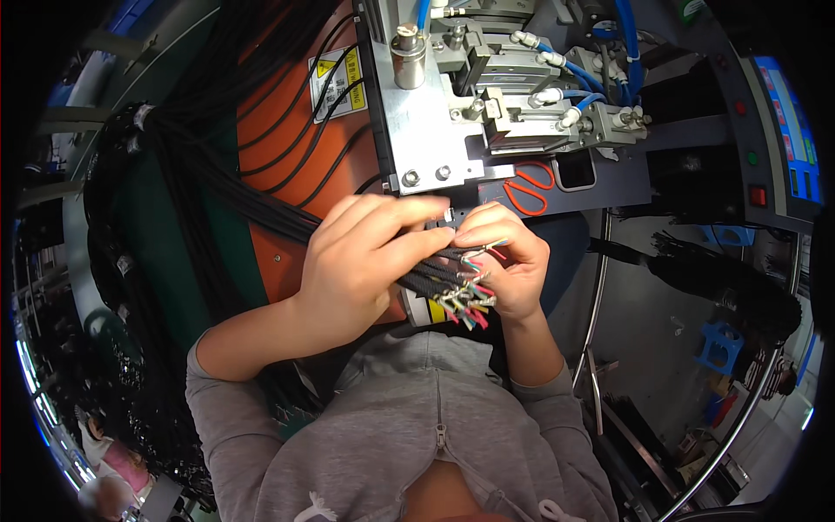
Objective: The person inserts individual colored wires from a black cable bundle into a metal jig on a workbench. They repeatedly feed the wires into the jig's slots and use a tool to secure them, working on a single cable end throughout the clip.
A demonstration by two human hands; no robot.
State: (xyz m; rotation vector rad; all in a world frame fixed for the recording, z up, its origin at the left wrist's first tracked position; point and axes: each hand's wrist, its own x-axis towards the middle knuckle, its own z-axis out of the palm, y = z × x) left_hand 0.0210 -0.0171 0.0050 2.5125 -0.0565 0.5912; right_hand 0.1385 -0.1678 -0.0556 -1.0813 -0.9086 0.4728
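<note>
A bundle of black cables [426, 282] runs under my left hand [352, 261], its cut ends fanned out toward my right. Short coloured wires [470, 304] in red, green, white and blue stick out of those ends, with bare twisted strands among them. My left hand is closed round the bundle, its index finger stretched toward a small white part [449, 214] below the machine. Close beside it, my right hand [519, 270] pinches the wires of one cable end between thumb and fingers. The exact contact between the fingertips is partly hidden.
Ahead stands a machine with a metal plate [426, 130], clamps and blue air tubes [628, 39]. Red-handled scissors [532, 190] and a phone-like device [575, 170] lie right of it. More black cables [209, 165] hang over the orange surface [278, 200] at left. A screen [787, 130] stands far right.
</note>
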